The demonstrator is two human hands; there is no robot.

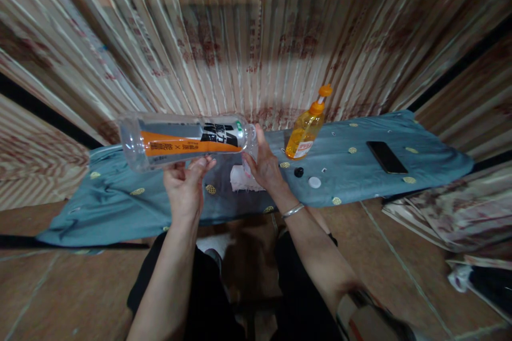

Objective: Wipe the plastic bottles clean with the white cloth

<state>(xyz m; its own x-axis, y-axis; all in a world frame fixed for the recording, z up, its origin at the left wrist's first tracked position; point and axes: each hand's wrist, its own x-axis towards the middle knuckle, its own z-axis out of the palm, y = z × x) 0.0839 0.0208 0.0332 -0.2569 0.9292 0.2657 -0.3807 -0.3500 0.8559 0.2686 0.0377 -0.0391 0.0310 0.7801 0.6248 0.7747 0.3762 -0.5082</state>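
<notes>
A clear plastic bottle (184, 139) with an orange and black label lies sideways in the air above a low bench covered by a blue-grey cloth (120, 197). My left hand (184, 184) grips it from below near its middle. My right hand (262, 162) is at the bottle's mouth end on the right, fingers around the neck. A white rag (242, 178) lies on the cloth just below my right hand. On the cloth to the right sit a small black cap (298, 172) and a white cap (314, 182).
An orange pump bottle of liquid (306, 128) stands on the cloth behind the caps. A black phone (386, 156) lies flat further right. Striped curtain fabric hangs behind. Folded fabric and bags (452, 213) lie on the tiled floor at right.
</notes>
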